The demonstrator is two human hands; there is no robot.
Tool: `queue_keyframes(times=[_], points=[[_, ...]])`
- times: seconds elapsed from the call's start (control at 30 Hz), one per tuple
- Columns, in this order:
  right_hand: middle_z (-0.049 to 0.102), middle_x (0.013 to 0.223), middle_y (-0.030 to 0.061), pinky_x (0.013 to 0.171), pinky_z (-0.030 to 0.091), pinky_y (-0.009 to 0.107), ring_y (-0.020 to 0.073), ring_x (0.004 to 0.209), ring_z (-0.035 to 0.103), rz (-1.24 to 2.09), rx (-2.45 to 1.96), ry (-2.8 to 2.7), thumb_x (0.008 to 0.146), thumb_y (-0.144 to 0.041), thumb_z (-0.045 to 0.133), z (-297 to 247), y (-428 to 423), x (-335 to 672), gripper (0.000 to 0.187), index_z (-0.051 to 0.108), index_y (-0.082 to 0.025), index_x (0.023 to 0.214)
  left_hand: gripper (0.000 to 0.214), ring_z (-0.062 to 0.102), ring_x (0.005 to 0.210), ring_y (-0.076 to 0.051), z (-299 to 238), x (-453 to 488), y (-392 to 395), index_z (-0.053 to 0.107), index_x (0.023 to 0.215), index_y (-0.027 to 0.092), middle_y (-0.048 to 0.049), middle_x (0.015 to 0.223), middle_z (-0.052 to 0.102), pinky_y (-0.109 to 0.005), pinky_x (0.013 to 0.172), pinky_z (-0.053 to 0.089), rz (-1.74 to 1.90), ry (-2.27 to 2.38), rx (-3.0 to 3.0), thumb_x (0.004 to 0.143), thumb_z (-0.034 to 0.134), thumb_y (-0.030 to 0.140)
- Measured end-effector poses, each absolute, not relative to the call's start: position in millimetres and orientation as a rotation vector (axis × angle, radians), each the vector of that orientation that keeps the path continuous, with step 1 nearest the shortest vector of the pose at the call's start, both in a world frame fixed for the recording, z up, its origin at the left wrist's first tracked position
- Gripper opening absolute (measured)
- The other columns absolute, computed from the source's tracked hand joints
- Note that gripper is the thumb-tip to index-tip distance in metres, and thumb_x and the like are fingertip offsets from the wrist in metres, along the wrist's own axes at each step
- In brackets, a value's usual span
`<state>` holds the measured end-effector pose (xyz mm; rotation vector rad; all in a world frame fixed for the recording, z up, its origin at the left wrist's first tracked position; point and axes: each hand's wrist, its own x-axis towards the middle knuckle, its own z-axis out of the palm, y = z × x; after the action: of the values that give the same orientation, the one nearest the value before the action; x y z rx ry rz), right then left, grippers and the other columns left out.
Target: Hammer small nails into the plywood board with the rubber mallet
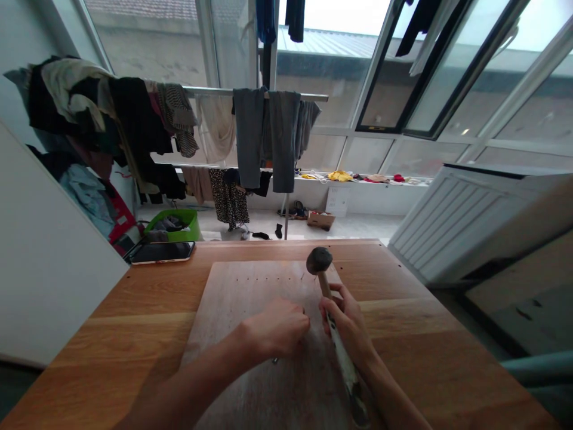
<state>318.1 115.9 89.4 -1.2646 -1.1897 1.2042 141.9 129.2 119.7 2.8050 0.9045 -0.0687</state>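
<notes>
Mallet (341,352): located over the right part of the board (224,304), dark head toward the far edge, handle running down toward the near side. Phone (163,252): flat near the far left corner of the surface (416,340), screen up. Board: flat on the surface, row of small dark dots (266,279) across the far end. Small shiny piece (274,361): just by the left wrist, too small to identify. Left grip (280,327): curled into a fist over the board; contents hidden, not possible to tell. Thin nail-like pieces (314,278): two, at the far end, beside the mallet head. Right grip (347,319): wrapped around the handle below the head, near the left grip but apart.
</notes>
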Motion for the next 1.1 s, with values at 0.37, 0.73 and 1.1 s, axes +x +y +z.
queue_keyframes(times=[0.37,0.73,1.1], points=[[0.055,0.06,-0.0084,0.038,0.038,0.021,0.0098,0.041,0.048,1.15,-1.313,-1.181,0.084,-0.041,0.064,88.8,115.0,319.3,0.031,0.05,-0.023,0.105,0.005,0.055,0.061,-0.011,102.5,99.7,194.0,0.065,0.08,0.015,0.0015,0.069,0.061,-0.022,0.057,0.04,0.592,1.038,2.216,0.076,0.062,0.014],[0.054,0.06,-0.0091,0.038,0.04,0.023,0.0114,0.041,0.048,1.166,-1.336,-1.193,0.083,-0.044,0.066,89.3,114.1,317.7,0.034,0.051,-0.023,0.105,0.024,0.059,0.092,-0.018,74.0,104.4,201.8,0.068,0.095,0.016,-0.0078,0.098,0.061,-0.03,0.087,0.049,0.598,1.218,2.632,0.095,0.046,0.007],[0.057,0.058,-0.0076,0.041,0.04,0.025,0.0132,0.043,0.051,1.089,-1.361,-1.248,0.082,-0.044,0.067,82.4,117.3,318.8,0.035,0.053,-0.022,0.107,0.02,0.063,0.095,-0.019,72.7,115.9,209.5,0.065,0.105,0.016,-0.0087,0.104,0.067,-0.032,0.089,0.049,0.721,1.198,2.449,0.094,0.051,0.007]])
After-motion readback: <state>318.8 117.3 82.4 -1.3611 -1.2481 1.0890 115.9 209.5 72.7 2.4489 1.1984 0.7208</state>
